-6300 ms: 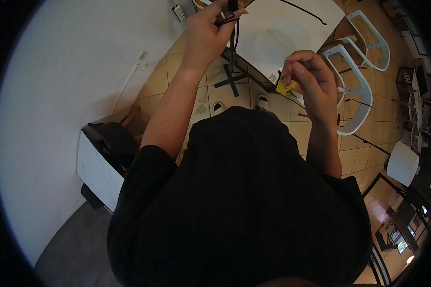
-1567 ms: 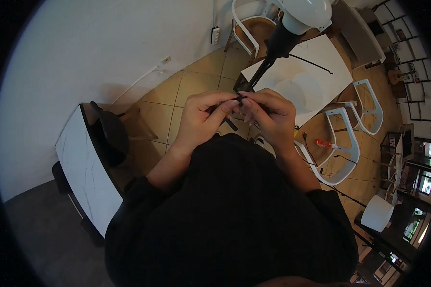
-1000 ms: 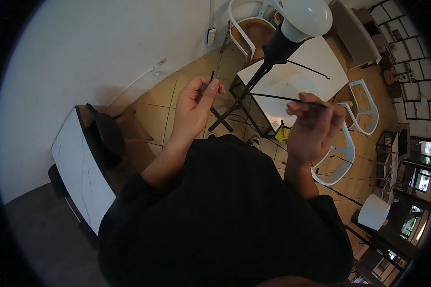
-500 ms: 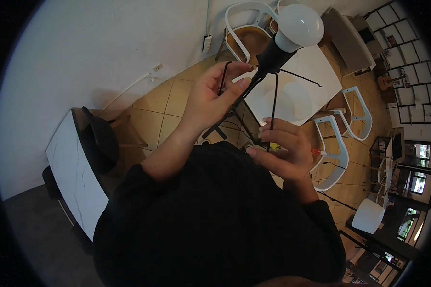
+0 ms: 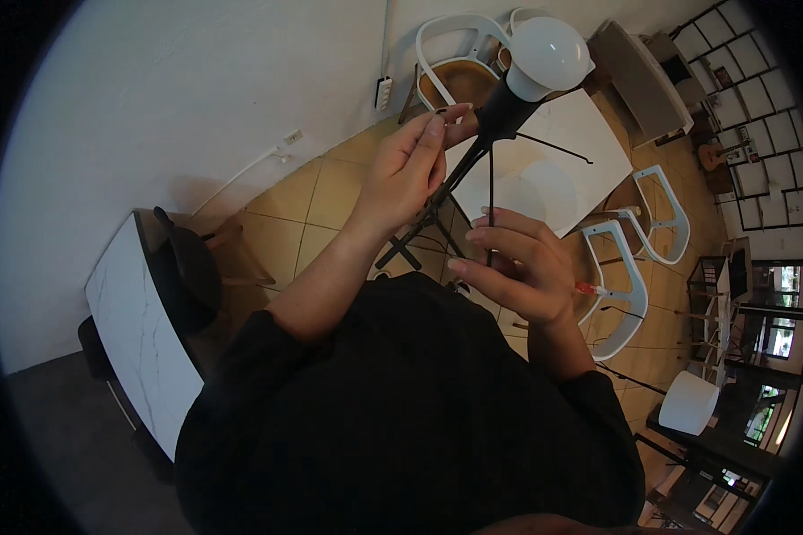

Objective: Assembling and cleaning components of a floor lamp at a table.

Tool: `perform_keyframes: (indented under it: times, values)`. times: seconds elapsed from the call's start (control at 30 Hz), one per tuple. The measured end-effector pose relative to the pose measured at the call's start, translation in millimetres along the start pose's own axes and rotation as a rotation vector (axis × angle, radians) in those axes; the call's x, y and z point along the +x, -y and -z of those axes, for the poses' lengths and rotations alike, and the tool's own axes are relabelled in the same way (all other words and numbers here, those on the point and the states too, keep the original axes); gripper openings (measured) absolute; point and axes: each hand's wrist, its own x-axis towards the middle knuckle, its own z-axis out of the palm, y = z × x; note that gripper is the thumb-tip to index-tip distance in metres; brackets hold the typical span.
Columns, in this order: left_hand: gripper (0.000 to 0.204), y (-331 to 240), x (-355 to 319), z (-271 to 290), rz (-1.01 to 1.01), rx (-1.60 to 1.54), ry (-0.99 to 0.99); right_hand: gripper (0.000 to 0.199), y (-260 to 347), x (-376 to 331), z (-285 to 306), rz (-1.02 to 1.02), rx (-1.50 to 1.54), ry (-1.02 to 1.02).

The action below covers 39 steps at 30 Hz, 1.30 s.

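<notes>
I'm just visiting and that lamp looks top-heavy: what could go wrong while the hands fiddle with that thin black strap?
1. The left hand grips the black lamp stand just under the white bulb; a hard tug might tip it toward the white table.
2. The right hand pinches the thin black strap only by the fingertips, so it may slip free.

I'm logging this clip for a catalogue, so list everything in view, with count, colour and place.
Lamp: one, white bulb on black stand, top centre.
Thin cable: one, black, between the hands.
Square table: one, white, under the lamp.
Chairs: at least three, white, around that table.
Marble-look table: one, white, left.
Power strip: one, white, on the wall.
Left hand: at the lamp's neck.
Right hand: pinching the cable.
</notes>
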Motion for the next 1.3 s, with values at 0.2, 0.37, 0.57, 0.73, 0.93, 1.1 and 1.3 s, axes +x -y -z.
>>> perform_keyframes:
  times: [0.2, 0.37, 0.57, 0.73, 0.93, 1.1, 1.3]
  values:
    - [0.042, -1.4, 2.1, -2.8, 0.005, 0.008, 0.026, 0.032, 0.0, -4.3, -4.4, -0.056, -0.05, 0.037]
    - [0.038, -1.4, 4.8, -6.7, 0.024, 0.026, 0.026, 0.032, 4.5, -5.6, -7.0, -0.068, -0.175, -0.028]
    - [0.042, -4.9, 13.8, -13.0, 0.074, -0.012, 0.117, 0.035, 2.9, -8.0, -14.2, -0.134, -0.125, -0.032]
    - [0.043, 13.1, 21.8, -9.4, 0.022, -0.075, 0.087, 0.029, 4.4, -6.2, -28.0, -0.145, -0.161, -0.008]
    - [0.042, 7.7, 29.6, 1.9, 0.094, -0.011, 0.11, 0.021, -0.1, -3.4, -54.4, -0.133, -0.223, -0.126]
    - [0.038, -9.4, 40.7, 17.8, 0.209, 0.045, 0.22, 0.018, -3.9, -6.5, -64.5, -0.123, -0.191, -0.168]
    - [0.032, -6.8, 40.2, 8.6, 0.231, 0.014, 0.253, 0.019, -18.5, -19.8, -76.6, -0.056, -0.108, -0.231]
